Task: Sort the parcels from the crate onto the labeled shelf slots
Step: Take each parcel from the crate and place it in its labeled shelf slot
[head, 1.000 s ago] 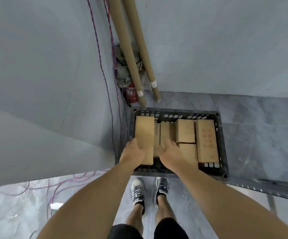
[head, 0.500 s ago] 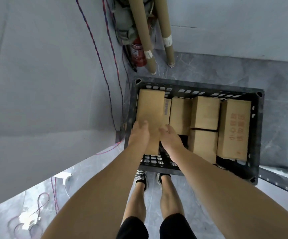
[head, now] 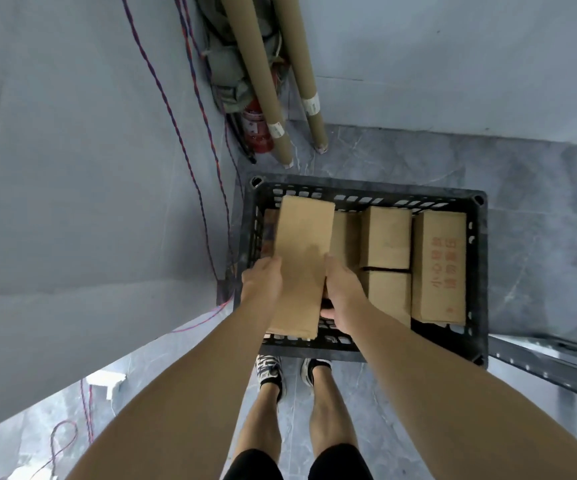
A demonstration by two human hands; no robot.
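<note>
A black plastic crate (head: pixel 481 271) stands on the grey floor and holds several brown cardboard parcels. I hold one long plain parcel (head: pixel 302 251) above the crate's left side. My left hand (head: pixel 261 282) grips its left edge and my right hand (head: pixel 344 292) grips its right edge. Still in the crate are a long parcel with red print (head: pixel 439 265) on the right, two smaller parcels (head: pixel 385 237) in the middle, and others partly hidden under the held one.
Two cardboard tubes (head: pixel 263 91) and a red fire extinguisher (head: pixel 257 129) stand in the corner behind the crate. Red-blue cables (head: pixel 190 140) run down the left wall. A dark metal shelf rail (head: pixel 550 362) lies to the right. My feet (head: pixel 290 372) stand just before the crate.
Both hands closed on the long left parcel and raised it out of the crate. The camera view shifted as I leaned in, then back.
</note>
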